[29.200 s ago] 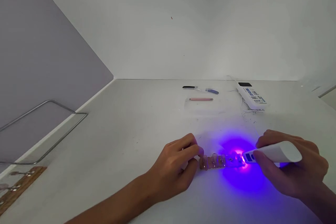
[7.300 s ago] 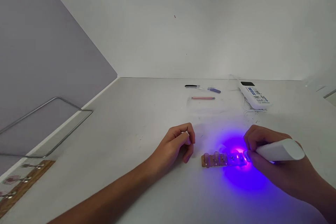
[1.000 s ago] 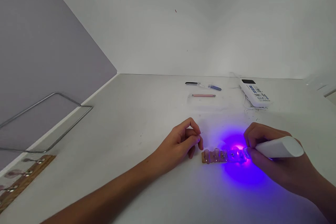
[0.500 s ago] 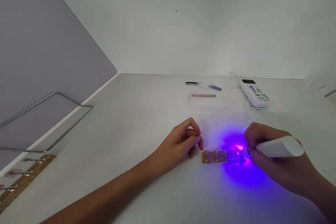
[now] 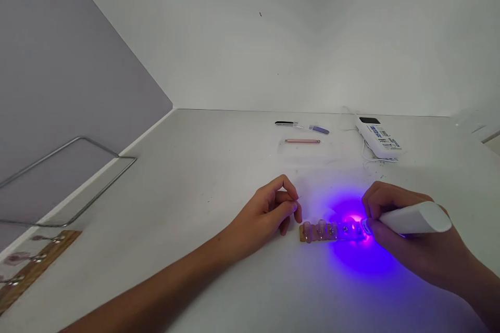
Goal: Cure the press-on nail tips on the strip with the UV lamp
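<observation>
My right hand [image 5: 410, 239] is wrapped around a white handheld UV nail lamp [image 5: 416, 218], its lit end tilted down to the left. Violet light falls on the right end of a short wooden strip [image 5: 302, 234], where a row of pinkish, shiny false nails [image 5: 321, 230] is mounted crosswise. Glare washes out the nails closest to the lamp. Just left of the strip, my left hand [image 5: 275, 208] rests with curled fingers, thumb and fingertips together; whatever they may hold is too small to make out.
Behind the hands lie a pink pen [image 5: 302, 141], a black-handled tool [image 5: 286, 123] and a small purple-blue piece [image 5: 320, 129]. A white device with a dark screen [image 5: 378, 138] and cord sits back right. At left are a metal wire frame [image 5: 103, 200] and another wooden strip [image 5: 42, 270] with nails.
</observation>
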`<act>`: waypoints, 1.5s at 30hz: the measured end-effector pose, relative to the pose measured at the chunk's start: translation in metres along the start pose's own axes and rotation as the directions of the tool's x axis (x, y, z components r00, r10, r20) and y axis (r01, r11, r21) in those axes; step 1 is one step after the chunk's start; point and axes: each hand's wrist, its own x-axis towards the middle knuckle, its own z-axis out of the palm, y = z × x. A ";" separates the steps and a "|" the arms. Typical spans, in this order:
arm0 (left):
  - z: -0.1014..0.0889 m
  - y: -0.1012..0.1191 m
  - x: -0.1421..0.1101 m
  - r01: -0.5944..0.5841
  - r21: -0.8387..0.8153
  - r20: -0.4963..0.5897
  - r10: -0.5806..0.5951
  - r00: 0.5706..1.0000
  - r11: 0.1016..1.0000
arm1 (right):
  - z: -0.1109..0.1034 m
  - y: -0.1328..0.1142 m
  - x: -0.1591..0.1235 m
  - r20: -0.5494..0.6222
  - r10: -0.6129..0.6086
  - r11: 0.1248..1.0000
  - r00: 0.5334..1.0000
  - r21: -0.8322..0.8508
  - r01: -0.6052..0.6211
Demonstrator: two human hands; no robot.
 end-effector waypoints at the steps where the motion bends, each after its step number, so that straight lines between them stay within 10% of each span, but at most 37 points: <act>1: 0.000 0.000 0.000 -0.003 -0.002 0.001 0.003 1.000 1.000 | 0.000 0.000 0.000 -0.001 -0.005 1.000 1.000 -0.001 0.005; 45: 0.001 -0.001 -0.001 -0.026 0.090 -0.044 0.030 0.999 0.996 | 0.000 0.004 0.001 0.040 0.019 0.999 0.999 0.034 -0.020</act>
